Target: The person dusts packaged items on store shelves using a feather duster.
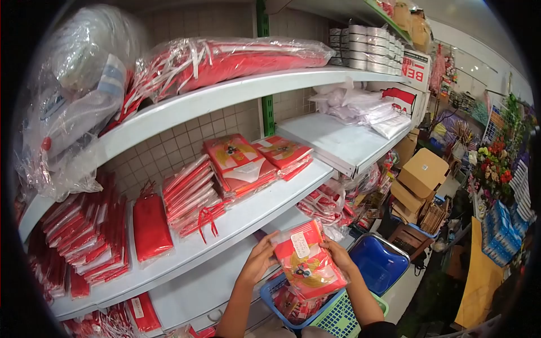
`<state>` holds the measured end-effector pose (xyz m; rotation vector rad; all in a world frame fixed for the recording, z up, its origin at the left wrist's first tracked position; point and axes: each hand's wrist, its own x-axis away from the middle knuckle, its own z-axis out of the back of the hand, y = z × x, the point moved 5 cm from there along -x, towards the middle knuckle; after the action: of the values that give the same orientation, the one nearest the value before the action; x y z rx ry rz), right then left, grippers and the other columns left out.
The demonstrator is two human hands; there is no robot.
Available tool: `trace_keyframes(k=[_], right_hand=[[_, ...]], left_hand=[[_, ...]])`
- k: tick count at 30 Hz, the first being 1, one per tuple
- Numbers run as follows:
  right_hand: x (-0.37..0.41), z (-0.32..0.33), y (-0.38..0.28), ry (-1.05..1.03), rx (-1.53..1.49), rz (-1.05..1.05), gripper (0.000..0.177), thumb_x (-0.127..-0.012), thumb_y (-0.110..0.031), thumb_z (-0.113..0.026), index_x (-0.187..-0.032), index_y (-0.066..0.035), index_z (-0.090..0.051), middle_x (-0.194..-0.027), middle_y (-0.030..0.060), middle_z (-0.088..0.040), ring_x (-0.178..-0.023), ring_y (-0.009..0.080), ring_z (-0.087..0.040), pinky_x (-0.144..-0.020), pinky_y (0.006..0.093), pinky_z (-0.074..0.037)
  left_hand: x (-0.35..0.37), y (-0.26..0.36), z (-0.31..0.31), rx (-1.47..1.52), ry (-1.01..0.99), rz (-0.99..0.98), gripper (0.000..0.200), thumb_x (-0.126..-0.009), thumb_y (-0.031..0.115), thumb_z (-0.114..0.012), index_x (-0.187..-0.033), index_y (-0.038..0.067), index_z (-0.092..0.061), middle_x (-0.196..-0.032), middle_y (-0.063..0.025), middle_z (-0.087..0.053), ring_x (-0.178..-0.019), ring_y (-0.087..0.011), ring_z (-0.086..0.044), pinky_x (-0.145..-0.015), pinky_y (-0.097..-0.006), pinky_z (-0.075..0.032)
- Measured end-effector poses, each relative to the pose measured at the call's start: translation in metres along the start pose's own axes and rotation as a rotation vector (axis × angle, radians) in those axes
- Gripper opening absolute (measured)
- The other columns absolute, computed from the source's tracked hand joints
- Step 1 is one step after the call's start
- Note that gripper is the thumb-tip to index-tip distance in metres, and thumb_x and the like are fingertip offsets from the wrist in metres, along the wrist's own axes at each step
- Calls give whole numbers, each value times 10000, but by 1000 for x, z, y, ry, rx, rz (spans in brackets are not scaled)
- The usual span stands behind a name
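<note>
Between my two hands is a red plastic-wrapped packet [316, 281] with a white label and a yellow emblem on its front. My left hand [260, 260] grips its left edge, and my right hand [338, 257] is closed on its upper right side. Below the packet, a blue basket [271, 293] contains more red wrapped packets. A green basket [339, 319] stands beside it, partly hidden by my right forearm. On the middle shelf, a stack of similar red and yellow packets [239, 163] lies near a smaller stack [284, 153].
The middle shelf [194, 253] also carries piles of red wrapped packets [93, 236]. Above, the upper shelf [225, 89] bears a long red bundle [242, 62] and ribbon rolls [369, 48]. A blue plastic chair [378, 263] and cardboard boxes [424, 172] stand to the right.
</note>
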<state>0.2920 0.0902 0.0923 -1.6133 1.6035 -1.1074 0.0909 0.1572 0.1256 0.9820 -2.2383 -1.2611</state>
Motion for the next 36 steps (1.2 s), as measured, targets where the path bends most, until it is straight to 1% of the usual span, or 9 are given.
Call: trace_keyframes(k=[2, 9, 13, 18, 21, 25, 28, 35, 36], right_hand=[[3, -9, -20, -66, -97, -25, 434, -854, -171, -526, -1247, -12, -432, -1086, 95, -582, -905, 161, -609, -802, 276, -494], [-15, -39, -119, -225, -223, 143, 377, -859, -174, -503, -1192, -3, -465, -1086, 123, -597, -953, 199, -611, -832, 343, -511], [-51, -45, -170, -97, 152, 89, 434, -836, -237, -575, -1178, 11, -475, -1035, 108, -602, -868, 160, -612, -765, 284, -510], [-49, -60, -230, -115, 945, 369, 463, -786, -57, -594, -1230, -58, -463, -1002, 105, -574, -772, 135, -580, -707, 277, -499], [-66, -57, -222, 10, 1091, 679, 518, -740, 31, -550, -1237, -87, -466, -933, 100, -567, -737, 131, -556, -711, 271, -483], [-115, -60, -222, 272, 1121, 1132, 429, -690, 42, -515, -1103, -63, -566, -902, 173, -583, -777, 291, -596, -717, 333, -476], [-149, -81, -247, 318, 1250, 1233, 352, -709, 38, -500, -1043, -24, -592, -998, 159, -598, -877, 343, -583, -751, 430, -466], [-263, -82, -214, 389, 1778, 912, 281, -709, -101, -562, -978, -117, -639, -971, 106, -609, -928, 340, -543, -800, 448, -451], [-266, -81, -206, 422, 1853, 875, 239, -711, -124, -573, -935, -141, -654, -961, 93, -613, -953, 328, -535, -801, 457, -445]], left_hand=[[0, 16, -16, -128, -50, 28, 540, -883, 216, -564, -1350, 85, -327, -1184, -61, -507, -1064, -156, -513, -857, -326, -450], [-16, 53, -47, -357, -258, 82, 495, -872, 214, -586, -1289, 37, -387, -1113, -101, -557, -1006, -183, -557, -790, -325, -510], [-42, 90, -74, -409, -250, -76, 343, -885, 178, -561, -1179, 24, -477, -1060, -85, -581, -922, -168, -582, -712, -329, -537], [-95, 128, -67, -481, -75, -334, 288, -864, 98, -574, -1123, 1, -494, -990, -121, -609, -783, -166, -621, -565, -276, -548], [-123, 129, -60, -510, 6, -321, 269, -857, 50, -559, -1111, -9, -492, -934, -126, -617, -737, -178, -628, -508, -275, -543], [-183, 139, -31, -507, 92, -325, 353, -856, 86, -579, -1162, -24, -441, -1025, -128, -583, -810, -196, -625, -584, -270, -550], [-186, 174, -38, -297, 165, -352, 493, -865, 73, -544, -1279, -68, -315, -1129, -187, -513, -1025, -256, -549, -822, -332, -504], [-178, 187, -42, -867, 230, -287, 599, -870, 157, -542, -1349, -74, -265, -1301, -237, -420, -1181, -254, -453, -988, -289, -326], [-199, 175, -20, -843, 198, -441, 452, -851, 132, -550, -1244, -60, -437, -1104, -191, -588, -982, -231, -584, -852, -293, -433]])
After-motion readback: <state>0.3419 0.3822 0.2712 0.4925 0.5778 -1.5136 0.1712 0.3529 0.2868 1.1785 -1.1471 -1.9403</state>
